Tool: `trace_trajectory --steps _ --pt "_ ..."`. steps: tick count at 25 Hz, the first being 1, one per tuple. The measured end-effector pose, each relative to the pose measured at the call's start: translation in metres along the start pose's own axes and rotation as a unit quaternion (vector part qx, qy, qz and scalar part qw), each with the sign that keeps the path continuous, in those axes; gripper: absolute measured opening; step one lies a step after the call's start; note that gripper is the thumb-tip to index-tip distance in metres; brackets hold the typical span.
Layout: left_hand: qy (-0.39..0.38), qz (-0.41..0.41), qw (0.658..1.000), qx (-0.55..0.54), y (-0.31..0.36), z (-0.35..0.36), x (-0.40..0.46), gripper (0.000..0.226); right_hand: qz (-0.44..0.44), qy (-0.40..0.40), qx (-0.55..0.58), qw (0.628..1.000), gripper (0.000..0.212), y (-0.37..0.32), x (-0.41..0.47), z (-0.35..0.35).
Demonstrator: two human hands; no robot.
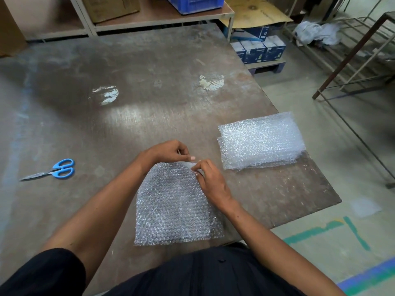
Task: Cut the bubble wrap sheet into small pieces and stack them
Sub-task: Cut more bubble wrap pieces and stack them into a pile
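A bubble wrap piece (175, 206) lies flat on the worn table (149, 82) right in front of me. My left hand (168, 150) and my right hand (210, 178) meet at its far edge, and each pinches the wrap there between thumb and fingertips. A stack of cut bubble wrap pieces (259, 139) sits to the right, near the table's right edge. Blue-handled scissors (53, 169) lie on the table to the left, apart from both hands.
A shelf rack with a cardboard box (111, 7) and a blue crate (194, 4) stands behind the table. Blue cartons (260, 50) sit on a pallet at the back right. A metal frame (352, 60) stands on the floor to the right.
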State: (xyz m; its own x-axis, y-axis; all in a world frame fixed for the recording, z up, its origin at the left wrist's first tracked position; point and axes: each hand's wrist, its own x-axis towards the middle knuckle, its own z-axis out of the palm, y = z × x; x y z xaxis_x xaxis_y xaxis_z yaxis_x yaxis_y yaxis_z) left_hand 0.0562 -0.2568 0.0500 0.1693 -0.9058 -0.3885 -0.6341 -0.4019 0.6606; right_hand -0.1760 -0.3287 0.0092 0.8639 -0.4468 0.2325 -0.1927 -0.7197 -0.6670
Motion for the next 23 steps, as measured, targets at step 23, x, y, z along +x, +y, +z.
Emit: trace_trajectory --steps 23 --pt "0.227 -0.252 0.940 0.033 -0.065 -0.002 -0.005 0.020 -0.215 -0.108 0.006 0.971 0.011 -0.019 -0.018 -0.034"
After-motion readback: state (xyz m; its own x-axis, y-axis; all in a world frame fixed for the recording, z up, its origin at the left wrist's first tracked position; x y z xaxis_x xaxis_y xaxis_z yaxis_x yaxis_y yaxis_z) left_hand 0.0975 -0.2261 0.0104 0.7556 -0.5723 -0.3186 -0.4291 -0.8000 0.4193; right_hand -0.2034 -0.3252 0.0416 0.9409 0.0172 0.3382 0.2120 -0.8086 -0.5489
